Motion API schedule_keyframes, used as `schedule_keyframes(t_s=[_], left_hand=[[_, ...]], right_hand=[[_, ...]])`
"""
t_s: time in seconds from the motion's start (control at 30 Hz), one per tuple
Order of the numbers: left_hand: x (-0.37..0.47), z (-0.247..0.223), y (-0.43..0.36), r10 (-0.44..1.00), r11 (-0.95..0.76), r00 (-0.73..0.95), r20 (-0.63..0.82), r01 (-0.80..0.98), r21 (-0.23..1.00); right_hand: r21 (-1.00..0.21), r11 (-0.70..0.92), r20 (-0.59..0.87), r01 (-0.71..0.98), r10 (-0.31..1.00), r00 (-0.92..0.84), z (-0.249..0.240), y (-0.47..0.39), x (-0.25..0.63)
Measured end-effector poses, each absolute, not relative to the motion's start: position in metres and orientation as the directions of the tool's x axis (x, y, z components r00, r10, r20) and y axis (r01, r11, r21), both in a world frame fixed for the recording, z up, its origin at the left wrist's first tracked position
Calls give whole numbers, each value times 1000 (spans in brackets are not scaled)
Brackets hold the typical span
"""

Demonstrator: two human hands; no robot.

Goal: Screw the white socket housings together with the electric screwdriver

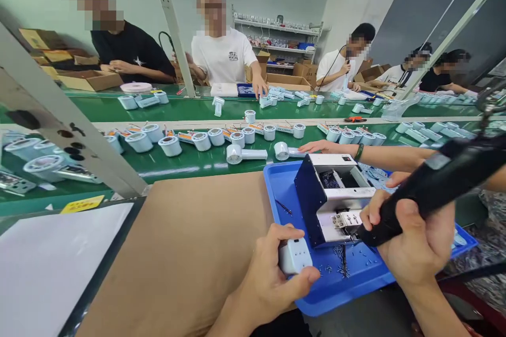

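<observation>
My left hand (pixel 272 268) grips a light-blue plastic housing (pixel 296 257), its end face with small holes turned up towards me. Wrapped in my right hand (pixel 419 237) is a black electric screwdriver (pixel 427 189), slanting down to the left. Its tip meets the front outlet of a screw feeder (pixel 336 195); whether a screw sits on the bit is too small to tell. The feeder stands in a blue tray (pixel 284 303), where loose screws (pixel 340 268) and dark driver bits lie.
Brown cardboard (pixel 190 242) covers the bench to the left, beside a white sheet (pixel 95 253). Behind, light-blue fan-like housings (pixel 169 145) line a green conveyor (pixel 190 168). A neighbour's hand (pixel 322 146) reaches in from the right. Several co-workers sit opposite. A metal post (pixel 79 116) stands left.
</observation>
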State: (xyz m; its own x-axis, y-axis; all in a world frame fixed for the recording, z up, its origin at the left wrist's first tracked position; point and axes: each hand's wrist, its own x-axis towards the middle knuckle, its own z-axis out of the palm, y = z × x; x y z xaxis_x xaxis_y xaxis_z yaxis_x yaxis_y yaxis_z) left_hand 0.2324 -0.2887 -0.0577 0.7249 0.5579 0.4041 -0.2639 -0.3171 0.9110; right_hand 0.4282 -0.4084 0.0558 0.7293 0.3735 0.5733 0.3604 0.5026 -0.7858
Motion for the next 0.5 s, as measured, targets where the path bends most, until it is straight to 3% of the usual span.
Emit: schedule_keyframes(t_s=[0.17,0.27,0.5], left_hand=[[231,-59,-289,564,-292,747,352,-219,931],[229,-58,-288,568,-287,749,341,-208,935],[233,-56,-290,542,-288,765,348,-220,932]], right_hand=[[-746,562,590,358,308,746,98,-404,394],[-727,602,607,331,340,718,118,-386,370],[-760,643,488,96,467,738,125,-360,337]])
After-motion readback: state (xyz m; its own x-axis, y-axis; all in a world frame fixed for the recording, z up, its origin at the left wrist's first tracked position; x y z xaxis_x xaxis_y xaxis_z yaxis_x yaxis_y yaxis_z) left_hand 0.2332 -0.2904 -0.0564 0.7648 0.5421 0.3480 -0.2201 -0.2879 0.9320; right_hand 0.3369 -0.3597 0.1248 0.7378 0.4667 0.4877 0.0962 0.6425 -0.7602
